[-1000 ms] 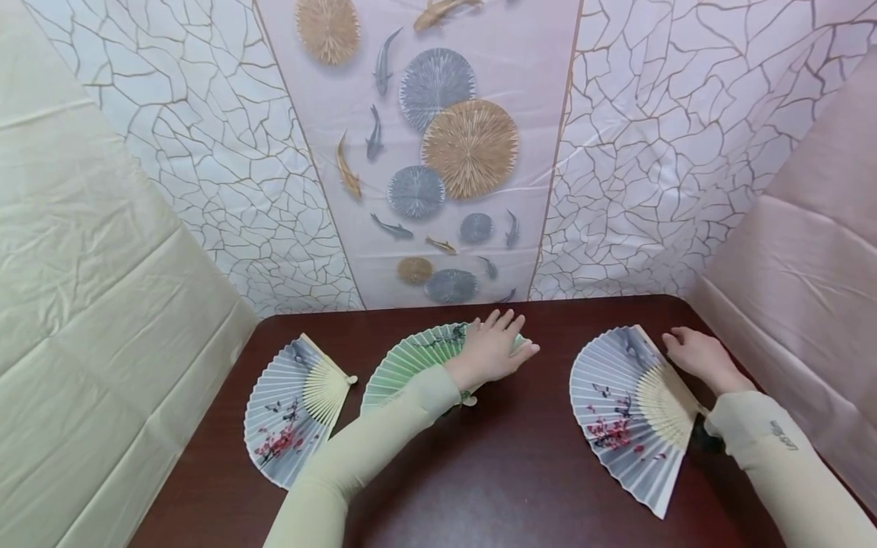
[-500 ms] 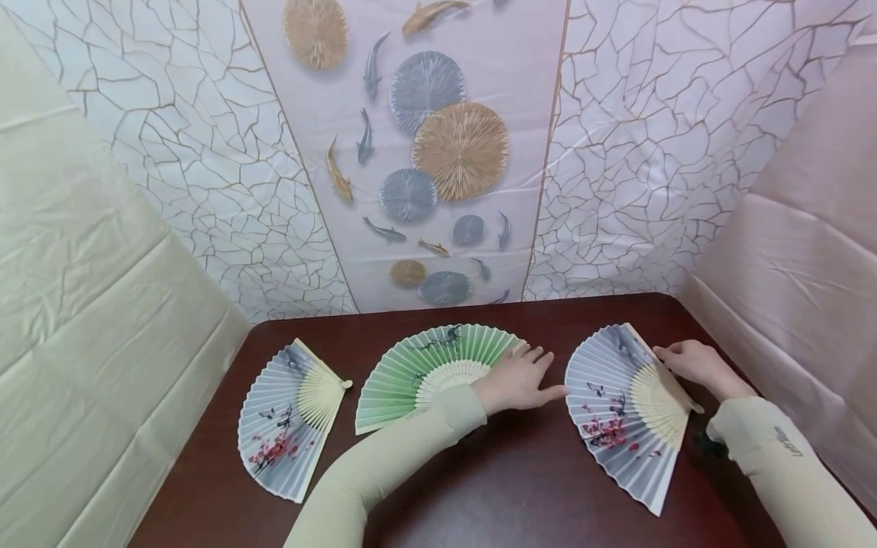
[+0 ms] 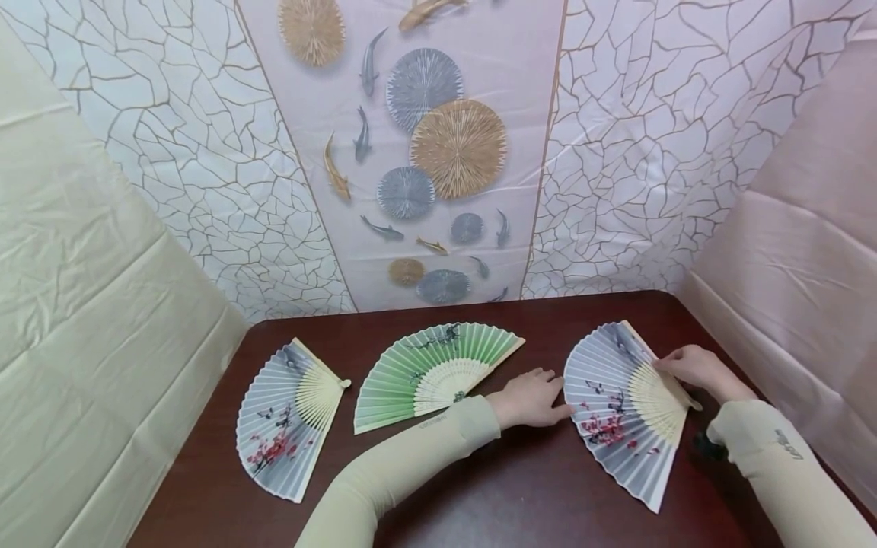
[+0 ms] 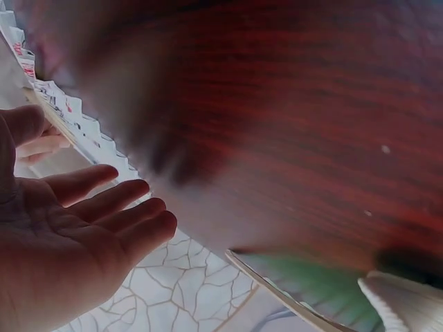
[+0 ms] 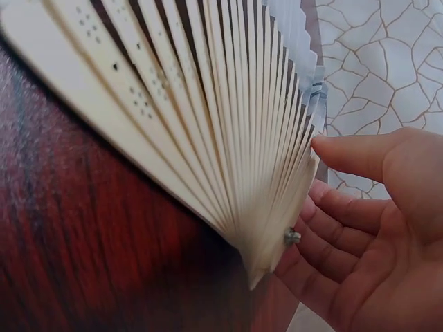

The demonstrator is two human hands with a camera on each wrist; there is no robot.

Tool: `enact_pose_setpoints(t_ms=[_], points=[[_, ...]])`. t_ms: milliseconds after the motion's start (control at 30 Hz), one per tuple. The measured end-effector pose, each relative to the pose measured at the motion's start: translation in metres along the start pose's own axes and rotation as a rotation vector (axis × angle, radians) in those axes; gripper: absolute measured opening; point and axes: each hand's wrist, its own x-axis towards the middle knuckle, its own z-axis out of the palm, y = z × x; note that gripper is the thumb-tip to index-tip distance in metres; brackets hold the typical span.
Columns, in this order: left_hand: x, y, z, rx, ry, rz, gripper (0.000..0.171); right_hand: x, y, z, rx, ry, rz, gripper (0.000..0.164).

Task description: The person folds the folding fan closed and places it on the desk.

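Note:
A grey-white folding fan (image 3: pixel 613 411) with red blossoms and pale ribs lies spread out on the right of the dark table. My right hand (image 3: pixel 700 367) pinches its outer rib, thumb on the upper side and fingers beneath, as the right wrist view shows near the fan's ribs (image 5: pixel 228 138). The left hand (image 3: pixel 529 397) reaches toward that fan's left border; its fingertips are right at the pleated edge. In the left wrist view the fingers of this left hand (image 4: pixel 90 228) are straight and slightly spread, with nothing in the palm.
A green folding fan (image 3: pixel 418 377) lies spread at the middle, partly behind the left sleeve (image 3: pixel 438 441). Another grey-white blossom fan (image 3: pixel 288 426) lies at the left. Patterned cloth (image 3: pixel 617 152) hangs behind the table (image 3: pixel 493 502), with plain cloth at both sides.
My left hand has moved from over the green fan, rightward and nearer, to the right fan's edge. The right hand has come from beside the right fan onto its outer rib.

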Motion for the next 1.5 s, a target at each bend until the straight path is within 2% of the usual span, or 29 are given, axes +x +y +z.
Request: enact_pose_setpoints(t_ms=[133, 600, 1033, 1267, 1500], points=[[0.000, 0.002, 0.000, -0.013, -0.004, -0.002, 0.060, 0.000, 0.001, 0.000, 0.025, 0.002, 0.015, 0.052], [-0.003, 0.008, 0.000, -0.001, 0.006, -0.018, 0.056, -0.007, 0.008, 0.010, 0.232, 0.014, 0.012, 0.049], [-0.007, 0.011, 0.003, -0.048, 0.015, -0.018, 0.059, -0.011, 0.014, 0.017, 0.296, 0.024, 0.014, 0.047], [-0.010, 0.012, 0.007, -0.075, 0.010, -0.019, 0.063, -0.014, 0.016, 0.023, 0.349, 0.077, 0.022, 0.051], [-0.008, 0.010, 0.009, -0.086, 0.022, -0.021, 0.062, -0.016, 0.013, 0.028, 0.467, 0.113, 0.040, 0.055]])
